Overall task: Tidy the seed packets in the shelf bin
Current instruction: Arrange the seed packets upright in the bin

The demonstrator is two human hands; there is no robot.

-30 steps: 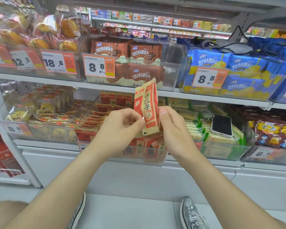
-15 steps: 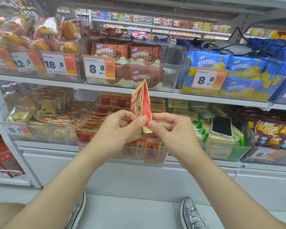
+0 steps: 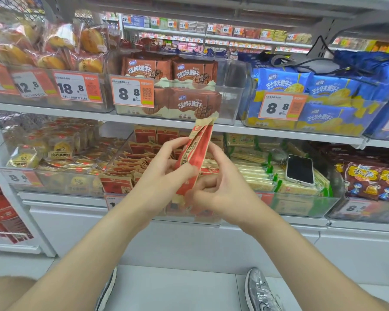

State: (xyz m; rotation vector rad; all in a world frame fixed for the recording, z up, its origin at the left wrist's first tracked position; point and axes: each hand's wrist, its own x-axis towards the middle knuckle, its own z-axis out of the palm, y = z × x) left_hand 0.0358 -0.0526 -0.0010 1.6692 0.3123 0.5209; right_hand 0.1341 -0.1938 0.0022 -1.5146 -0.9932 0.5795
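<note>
A red and tan seed packet (image 3: 198, 151) stands nearly edge-on in front of the lower shelf, tilted with its top to the right. My left hand (image 3: 164, 173) grips its left face with fingers and thumb. My right hand (image 3: 220, 182) holds its right side, fingers curled near the bottom corner. Behind both hands sits the clear shelf bin (image 3: 119, 153), filled with several matching red and tan packets (image 3: 130, 167), some standing at the back, others lying slanted at the front.
A phone (image 3: 300, 168) lies on green-trimmed packs in the bin to the right. Brown biscuit packs (image 3: 193, 102) and blue biscuit packs (image 3: 323, 117) fill bins on the shelf above. Pastry packs (image 3: 58, 151) sit at left. My shoes (image 3: 261, 290) rest on the floor.
The packet has turned from facing me to nearly edge-on and leans further right. Both hands have shifted lower along it and closer together.
</note>
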